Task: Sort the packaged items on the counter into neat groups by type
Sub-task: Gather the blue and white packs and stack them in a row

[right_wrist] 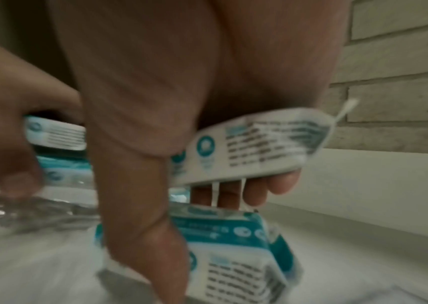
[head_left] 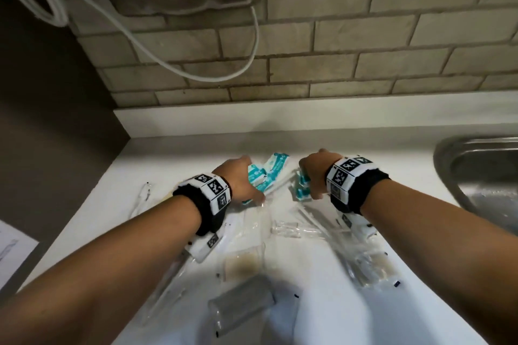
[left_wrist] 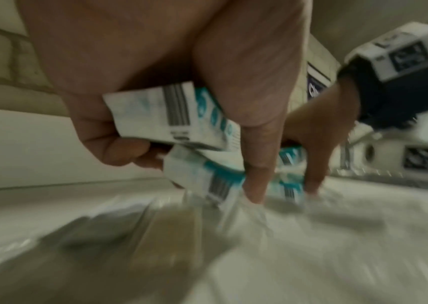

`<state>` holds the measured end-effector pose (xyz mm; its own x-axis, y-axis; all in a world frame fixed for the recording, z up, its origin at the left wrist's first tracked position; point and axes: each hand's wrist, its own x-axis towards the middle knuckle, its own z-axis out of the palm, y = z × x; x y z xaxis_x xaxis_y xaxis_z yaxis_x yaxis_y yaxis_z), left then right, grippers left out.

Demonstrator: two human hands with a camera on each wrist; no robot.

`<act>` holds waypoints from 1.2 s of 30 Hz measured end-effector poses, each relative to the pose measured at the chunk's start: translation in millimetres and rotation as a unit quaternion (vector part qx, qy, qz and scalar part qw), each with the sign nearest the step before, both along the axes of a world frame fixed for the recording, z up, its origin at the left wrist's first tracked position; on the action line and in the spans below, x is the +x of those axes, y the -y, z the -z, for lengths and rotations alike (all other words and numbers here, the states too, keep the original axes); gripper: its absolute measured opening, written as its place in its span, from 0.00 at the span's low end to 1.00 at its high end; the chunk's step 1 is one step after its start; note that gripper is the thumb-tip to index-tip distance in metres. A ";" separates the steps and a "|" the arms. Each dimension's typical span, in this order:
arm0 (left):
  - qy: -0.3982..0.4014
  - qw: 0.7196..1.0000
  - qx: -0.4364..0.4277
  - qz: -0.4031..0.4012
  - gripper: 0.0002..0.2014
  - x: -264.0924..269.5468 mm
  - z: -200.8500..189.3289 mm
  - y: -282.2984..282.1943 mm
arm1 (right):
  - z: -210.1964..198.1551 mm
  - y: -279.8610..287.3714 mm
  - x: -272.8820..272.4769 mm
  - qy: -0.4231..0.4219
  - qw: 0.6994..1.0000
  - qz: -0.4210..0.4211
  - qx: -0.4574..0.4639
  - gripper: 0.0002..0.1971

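Now both hands are working at the far end of the litter on the white counter, with the steel sink as the landmark off to the person's right. The right hand, the one nearer the sink, is curling its fingers round a bunch of teal-and-white packets, with more of the same packets bunching below its thumb. The left hand, farther from the sink, is gripping its own teal-and-white packets between thumb and curled fingers, low over the counter. Both bunches are sitting close together, just apart, on the wall side of the mess. Nearer the person than the hands, and still left of the sink, clear plastic bags are lying scattered, one holding something brownish and one a grey roll. A white cable is hanging against the brick wall behind the counter.
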<state>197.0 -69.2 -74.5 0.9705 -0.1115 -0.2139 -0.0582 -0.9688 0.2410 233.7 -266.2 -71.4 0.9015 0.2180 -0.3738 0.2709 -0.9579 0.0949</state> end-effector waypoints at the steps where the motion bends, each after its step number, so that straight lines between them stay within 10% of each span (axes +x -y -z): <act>1: 0.007 1.000 -0.024 -0.005 0.30 5.8 -7.6 1.9 | -5.0 0.0 -0.7 0.004 1.000 -0.005 0.011 0.21; 16: -0.016 0.999 0.024 -0.015 0.16 74.6 5.9 71.2 | -31.7 4.7 -26.8 0.033 0.992 -0.021 0.119 0.29; 20: 0.018 0.999 0.028 -0.017 0.33 64.7 3.5 61.4 | -27.0 6.2 -36.1 0.022 0.992 -0.029 0.121 0.30; 36: 0.070 0.986 -0.015 -0.152 0.21 -51.7 -53.1 -166.2 | -47.5 -100.9 -79.2 -0.046 0.971 -0.143 0.189 0.14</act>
<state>145.4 97.0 -21.4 0.9798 0.1846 -0.0766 0.1989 -0.9394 0.2793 154.5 -165.3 -24.0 0.7512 0.5909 -0.2940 0.5212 -0.8044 -0.2851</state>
